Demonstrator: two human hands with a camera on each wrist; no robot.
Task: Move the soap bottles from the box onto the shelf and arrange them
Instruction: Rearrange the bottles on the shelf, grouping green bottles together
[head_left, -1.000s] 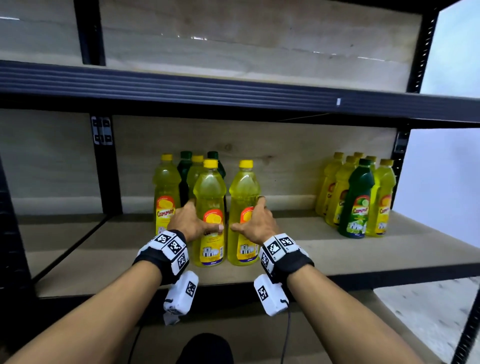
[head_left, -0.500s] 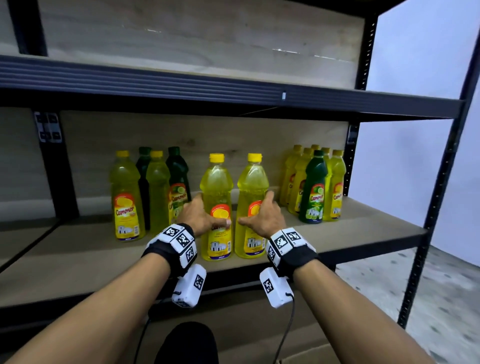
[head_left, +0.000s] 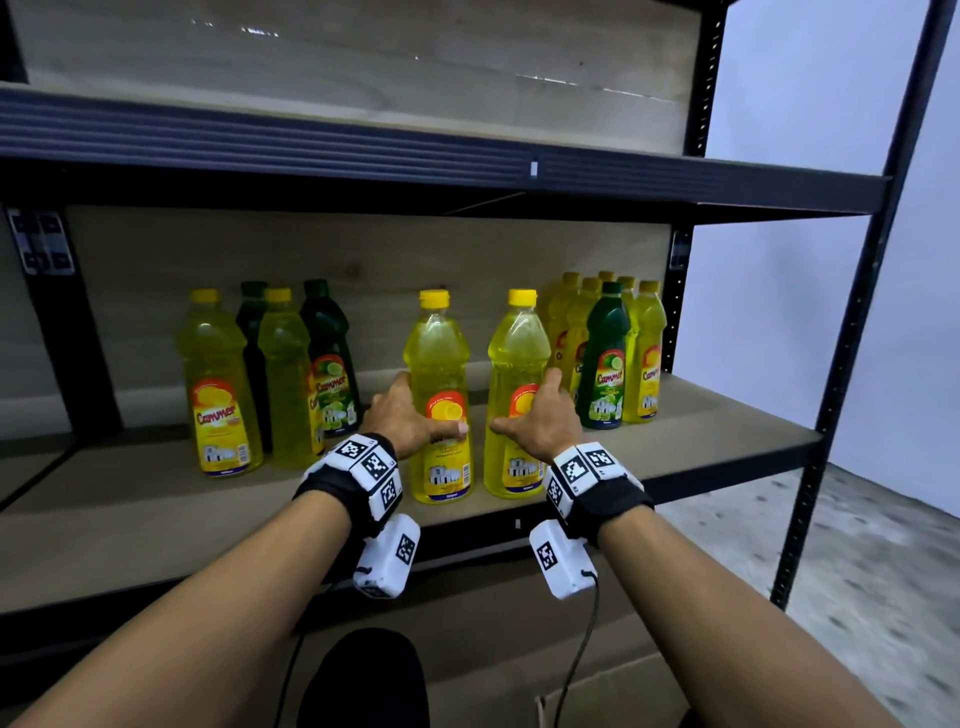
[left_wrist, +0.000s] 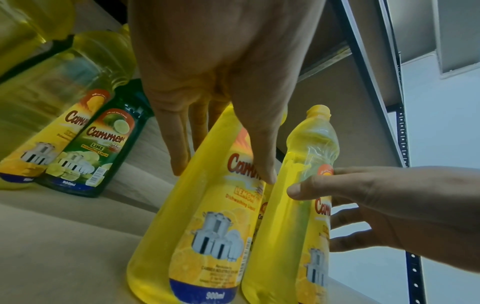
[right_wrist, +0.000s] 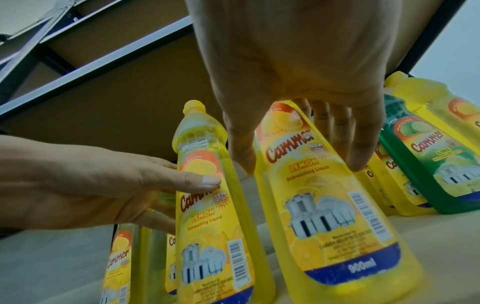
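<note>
While head view blurs labels, left hand (left_wrist: 207, 86) wrist view reads "LEMON".

Cardboard box (head_left: 613, 696) at 6 o'clock is running off the head view's bottom edge; contents not visible. Rear yellow bottles (head_left: 582, 312) at 2 o'clock are hiding behind the green bottle (head_left: 605, 358); count uncertain. Right wrist view: bottom-left labels are blurring.

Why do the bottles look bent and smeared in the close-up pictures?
Left wrist view: the wide lens leans the left yellow bottle and stretches the left hand. Right wrist view: the right yellow bottle smears near its base. Head view: sharper, but dim under the shelf.
</note>
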